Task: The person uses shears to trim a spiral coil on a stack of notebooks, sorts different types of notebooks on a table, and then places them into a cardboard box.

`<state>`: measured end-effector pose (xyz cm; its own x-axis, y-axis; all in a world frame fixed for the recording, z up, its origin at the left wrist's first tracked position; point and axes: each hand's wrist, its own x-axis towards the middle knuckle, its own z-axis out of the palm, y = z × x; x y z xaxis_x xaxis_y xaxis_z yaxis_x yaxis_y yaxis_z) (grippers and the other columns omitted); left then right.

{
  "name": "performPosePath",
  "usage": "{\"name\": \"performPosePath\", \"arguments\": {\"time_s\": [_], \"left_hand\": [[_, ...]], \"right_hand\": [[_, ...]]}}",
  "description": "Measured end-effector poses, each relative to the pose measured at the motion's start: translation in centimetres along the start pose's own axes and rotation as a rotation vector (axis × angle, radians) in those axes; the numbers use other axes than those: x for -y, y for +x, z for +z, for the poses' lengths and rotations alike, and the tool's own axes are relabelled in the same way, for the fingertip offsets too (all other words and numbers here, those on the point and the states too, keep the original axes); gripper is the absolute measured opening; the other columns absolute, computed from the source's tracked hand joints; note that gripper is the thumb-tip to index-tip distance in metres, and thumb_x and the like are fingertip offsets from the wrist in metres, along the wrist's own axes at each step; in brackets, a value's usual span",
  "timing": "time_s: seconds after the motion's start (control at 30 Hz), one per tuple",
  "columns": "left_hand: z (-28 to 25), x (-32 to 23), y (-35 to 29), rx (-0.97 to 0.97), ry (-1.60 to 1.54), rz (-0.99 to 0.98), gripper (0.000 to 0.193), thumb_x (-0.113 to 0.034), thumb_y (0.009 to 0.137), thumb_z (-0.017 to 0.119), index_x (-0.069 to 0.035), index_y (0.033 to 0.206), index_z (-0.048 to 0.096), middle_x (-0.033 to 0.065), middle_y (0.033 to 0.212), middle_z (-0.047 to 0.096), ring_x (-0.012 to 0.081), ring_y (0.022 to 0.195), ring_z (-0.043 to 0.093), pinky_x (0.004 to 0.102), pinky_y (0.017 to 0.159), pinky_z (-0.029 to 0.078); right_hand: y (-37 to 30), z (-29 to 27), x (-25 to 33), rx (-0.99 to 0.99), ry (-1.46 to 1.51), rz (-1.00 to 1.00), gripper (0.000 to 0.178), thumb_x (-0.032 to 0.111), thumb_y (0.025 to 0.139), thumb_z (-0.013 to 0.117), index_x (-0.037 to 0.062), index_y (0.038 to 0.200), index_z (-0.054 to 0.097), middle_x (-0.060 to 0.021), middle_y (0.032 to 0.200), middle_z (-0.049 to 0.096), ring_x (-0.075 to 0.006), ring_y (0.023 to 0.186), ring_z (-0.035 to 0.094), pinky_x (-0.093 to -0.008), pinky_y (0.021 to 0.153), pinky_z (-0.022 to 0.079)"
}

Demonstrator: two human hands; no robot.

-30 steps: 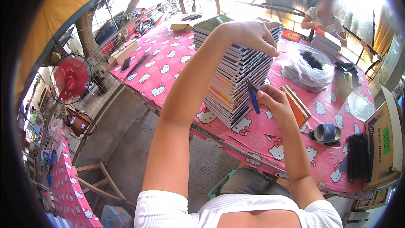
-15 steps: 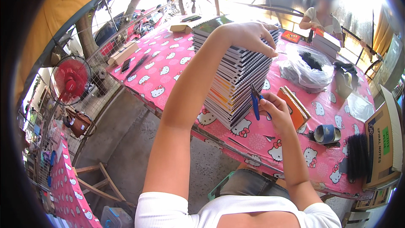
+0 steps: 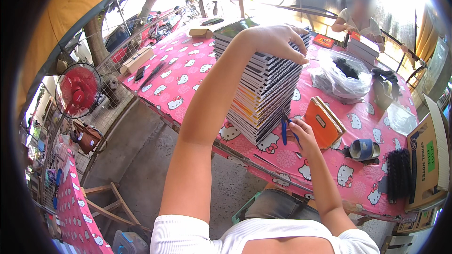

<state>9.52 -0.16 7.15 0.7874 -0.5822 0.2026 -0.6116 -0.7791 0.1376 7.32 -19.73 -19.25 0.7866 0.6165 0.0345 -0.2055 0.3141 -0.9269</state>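
Holding blue-handled pliers (image 3: 284, 132), the right grip (image 3: 303, 132) curls loosely beside stacked notebooks (image 3: 263, 96).

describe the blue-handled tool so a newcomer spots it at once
On the pink table, find the tall notebook stack. By its lower right, in the right hand, is the tool: its blue handles set it apart from the orange item.

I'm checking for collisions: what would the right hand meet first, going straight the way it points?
Likely the coiled side of the spiral notebook stack, with the blue-handled pliers in the right hand leading; depth is unclear.
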Motion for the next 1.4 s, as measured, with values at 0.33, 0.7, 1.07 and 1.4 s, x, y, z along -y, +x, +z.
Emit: {"name": "performPosePath", "arguments": {"time_s": [0.33,0.7,1.07,1.4], "left_hand": [[0.3,0.4,0.2,-0.009,-0.036,0.037,0.046,-0.053,0.079,0.061,-0.013,0.100,0.071,0.0185,0.143,0.035,0.0335,0.134,0.030,0.0397,0.109,0.025],[0.0,0.1,0.1,0.077,-0.070,-0.046,0.047,-0.051,0.079,0.060,-0.007,0.067,0.072,0.0154,0.142,0.038,0.0332,0.131,0.033,0.0416,0.104,0.030],[0.1,0.4,0.2,0.050,-0.090,-0.022,0.045,-0.049,0.078,0.062,-0.006,0.065,0.071,0.0152,0.140,0.041,0.0321,0.131,0.034,0.0398,0.104,0.030],[0.1,0.4,0.3,0.060,-0.073,-0.028,0.045,-0.049,0.078,0.062,-0.007,0.065,0.071,0.0138,0.138,0.044,0.0310,0.130,0.036,0.0394,0.104,0.031]], "right_hand": [[-0.4,-0.7,-1.3,-0.085,0.033,0.044,0.022,0.022,0.091,0.056,0.0032,0.103,0.056,-0.0054,0.088,0.062,-0.0157,0.080,0.063,-0.0298,0.070,0.050],[0.0,6.3,6.7,-0.310,-0.897,-0.908,0.036,0.018,0.075,0.074,-0.0003,0.102,0.060,-0.0136,0.096,0.061,-0.0236,0.087,0.061,-0.0327,0.076,0.048],[0.4,7.5,7.1,-0.406,-0.950,-1.018,0.040,0.022,0.073,0.075,0.0014,0.103,0.058,-0.0149,0.100,0.059,-0.0293,0.091,0.059,-0.0394,0.079,0.046],[1.0,6.9,6.0,-0.435,-1.041,-1.061,0.039,0.023,0.073,0.075,0.0028,0.102,0.059,-0.0126,0.096,0.061,-0.0272,0.086,0.060,-0.0372,0.076,0.046]]}}
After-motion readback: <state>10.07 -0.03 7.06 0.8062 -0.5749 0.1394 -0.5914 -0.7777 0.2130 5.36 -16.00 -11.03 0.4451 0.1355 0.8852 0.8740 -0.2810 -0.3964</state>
